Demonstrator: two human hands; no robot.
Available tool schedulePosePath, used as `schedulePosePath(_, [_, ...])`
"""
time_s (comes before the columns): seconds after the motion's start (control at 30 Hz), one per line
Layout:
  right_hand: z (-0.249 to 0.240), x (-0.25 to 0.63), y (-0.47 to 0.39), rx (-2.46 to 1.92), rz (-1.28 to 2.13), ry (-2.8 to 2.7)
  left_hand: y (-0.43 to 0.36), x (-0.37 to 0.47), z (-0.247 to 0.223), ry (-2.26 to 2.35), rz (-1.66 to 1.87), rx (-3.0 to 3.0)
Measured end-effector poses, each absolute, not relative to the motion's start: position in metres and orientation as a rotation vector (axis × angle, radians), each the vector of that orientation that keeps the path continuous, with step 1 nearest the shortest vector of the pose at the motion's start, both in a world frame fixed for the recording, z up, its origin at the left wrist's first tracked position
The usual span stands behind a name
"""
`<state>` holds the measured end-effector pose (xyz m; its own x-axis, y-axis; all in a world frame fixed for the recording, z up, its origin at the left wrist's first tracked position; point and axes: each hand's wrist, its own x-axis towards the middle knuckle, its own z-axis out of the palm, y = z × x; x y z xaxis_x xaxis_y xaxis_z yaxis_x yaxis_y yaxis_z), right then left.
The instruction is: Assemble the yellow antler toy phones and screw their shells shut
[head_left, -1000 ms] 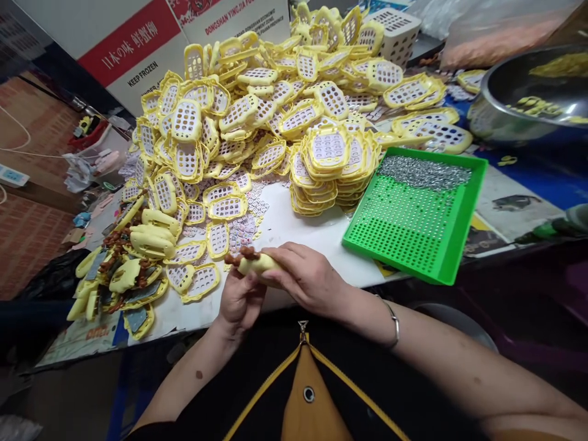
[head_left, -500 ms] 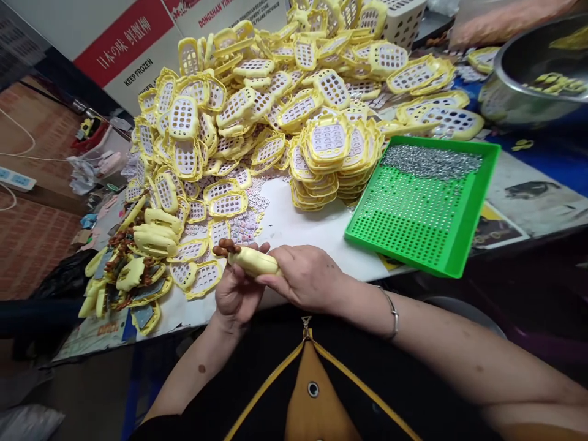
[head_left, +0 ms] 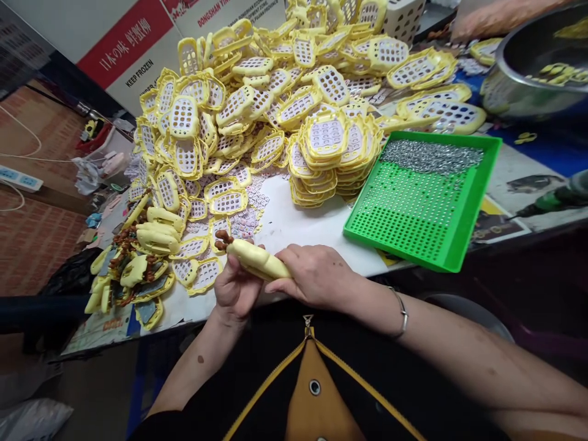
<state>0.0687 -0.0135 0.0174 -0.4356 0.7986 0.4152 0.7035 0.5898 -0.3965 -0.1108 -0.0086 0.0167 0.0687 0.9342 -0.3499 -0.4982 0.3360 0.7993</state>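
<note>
A pale yellow plastic piece with brown knobbly antler-like parts (head_left: 260,260) is held between both hands, above the table's front edge. My left hand (head_left: 236,289) grips its left end from below, near the brown parts. Around its right end my right hand (head_left: 319,275) is closed, thumb underneath and fingers on top. Left of the hands lies a heap of similar yellow pieces with brown parts (head_left: 158,237). Behind them are stacked yellow shells with white perforated faces (head_left: 327,136).
To the right sits a green perforated tray (head_left: 413,239) with small metal screws (head_left: 432,156). A metal bowl (head_left: 519,92) with yellow parts stands at the back right. The tip of a dark tool (head_left: 551,201) shows at the right edge. A large pile of shells (head_left: 234,107) fills the back.
The yellow piece has turned so that its broad side shows more, and my left fingers have moved lower behind it. The dark tool has come into view at the right.
</note>
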Motion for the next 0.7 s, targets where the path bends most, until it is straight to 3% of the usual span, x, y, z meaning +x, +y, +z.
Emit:
schedulePosePath(0.23, [0.028, 0.067, -0.014, -1.101, -0.062, -2.185, -0.013, -0.1, 0.016, 0.997, 1.101, 0.592])
schedulePosePath(0.47, [0.023, 0.076, -0.014, -1.144, 0.06, -2.177, -0.007, -0.103, 0.027, 0.92, 1.27, 0.619])
schedulePosePath(0.7, [0.005, 0.07, -0.019, -1.029, 0.084, -2.254, -0.005, -0.099, 0.031, 0.928, 1.212, 0.614])
